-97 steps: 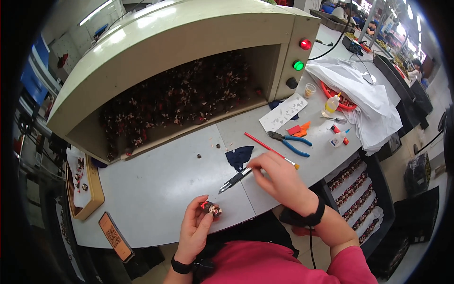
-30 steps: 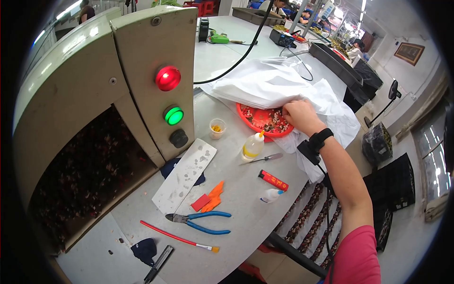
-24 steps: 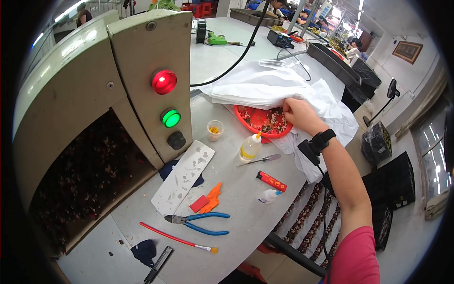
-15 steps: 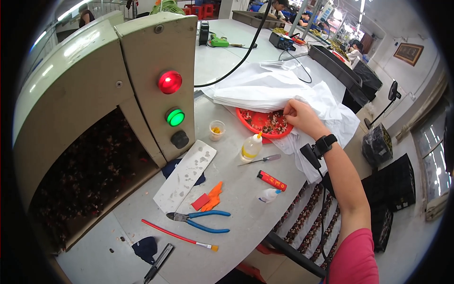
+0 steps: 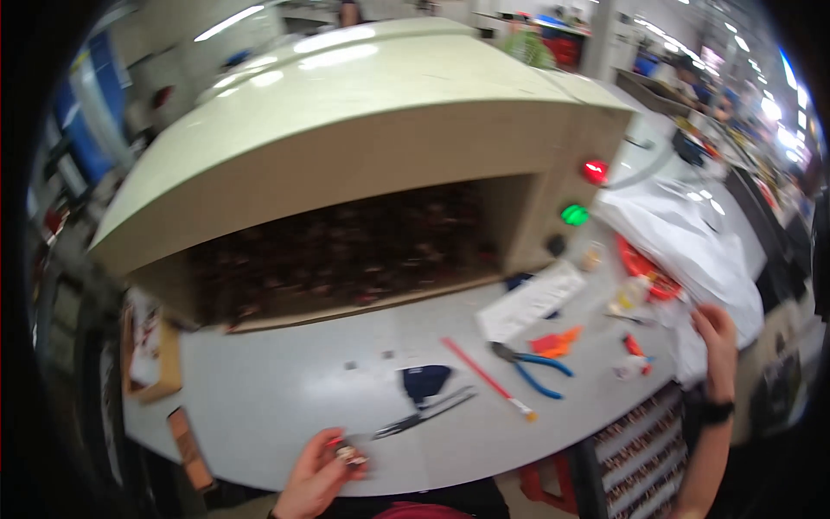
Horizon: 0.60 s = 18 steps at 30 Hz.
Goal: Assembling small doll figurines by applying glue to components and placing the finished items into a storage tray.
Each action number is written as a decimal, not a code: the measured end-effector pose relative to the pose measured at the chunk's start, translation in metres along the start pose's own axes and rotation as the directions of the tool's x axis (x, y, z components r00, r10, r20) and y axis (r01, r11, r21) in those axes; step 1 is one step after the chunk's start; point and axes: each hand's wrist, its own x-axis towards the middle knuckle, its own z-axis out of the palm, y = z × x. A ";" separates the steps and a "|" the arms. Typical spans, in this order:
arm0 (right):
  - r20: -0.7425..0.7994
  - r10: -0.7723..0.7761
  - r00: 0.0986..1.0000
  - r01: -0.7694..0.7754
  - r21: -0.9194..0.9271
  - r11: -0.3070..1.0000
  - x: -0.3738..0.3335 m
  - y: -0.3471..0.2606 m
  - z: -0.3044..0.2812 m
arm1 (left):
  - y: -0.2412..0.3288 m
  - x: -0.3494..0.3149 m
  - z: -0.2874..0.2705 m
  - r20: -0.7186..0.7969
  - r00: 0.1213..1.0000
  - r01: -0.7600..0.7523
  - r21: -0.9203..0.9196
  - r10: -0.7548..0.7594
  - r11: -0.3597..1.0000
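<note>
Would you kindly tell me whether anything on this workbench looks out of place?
Two small dark bits lie loose on the grey worktop, left of the navy cloth, perhaps stray scraps; blur hides finer flaws.

The figure is small and dark brown, with a pale patch facing up and a bright red spot toward its upper left. It sits tilted between the thumb and fingers of the left hand, over the near edge of the desk; motion blur hides its finer detail. The bowl is red, round and shallow, and stands at the right of the desk, partly covered by the sheet. Small reddish and pale bits show inside it, too smeared to tell apart. The sheet is white, thin and rumpled, draping down past the desk's right edge, behind the right hand.
</note>
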 end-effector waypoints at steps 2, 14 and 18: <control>-0.034 0.042 0.999 -0.043 -0.015 0.999 -0.051 -0.007 -0.011 | 0.005 0.012 -0.002 0.078 0.997 0.019 0.054 -0.023 0.998; 0.512 0.077 0.856 -0.294 0.358 0.886 -0.213 -0.088 0.130 | 0.007 -0.008 0.003 0.278 0.961 -0.042 0.135 0.003 0.990; 0.623 0.050 0.781 -0.305 0.310 0.900 -0.230 -0.114 0.182 | -0.005 0.000 -0.009 0.264 0.960 -0.119 0.079 0.095 0.990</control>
